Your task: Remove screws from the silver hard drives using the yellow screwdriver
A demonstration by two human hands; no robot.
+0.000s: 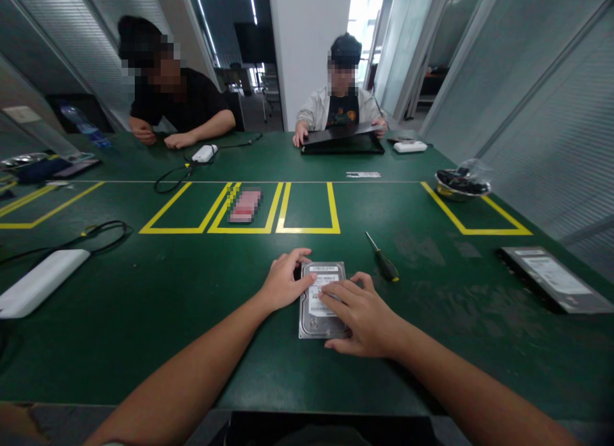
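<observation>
A hard drive (314, 323) with a white label lies flat on the green table in front of me. My left hand (286, 281) grips its upper left corner, thumb on the label and fingers around the far edge. Across the drive's right side lies my right hand (361, 313), its fingers spread with two tips on the label. The right thumb stretches near the drive's lower edge. To the right, beyond my right hand, a screwdriver (385, 265) with a dark handle rests on the table, its tip pointing away from me.
Another drive-like unit (551, 276) lies at right, near a bowl of dark parts (463, 182). Yellow tape (307, 230) marks rectangles; one holds a pink item (245, 206). A white box (45, 283) with cable sits left. Two people sit opposite, one holding a black panel (343, 137).
</observation>
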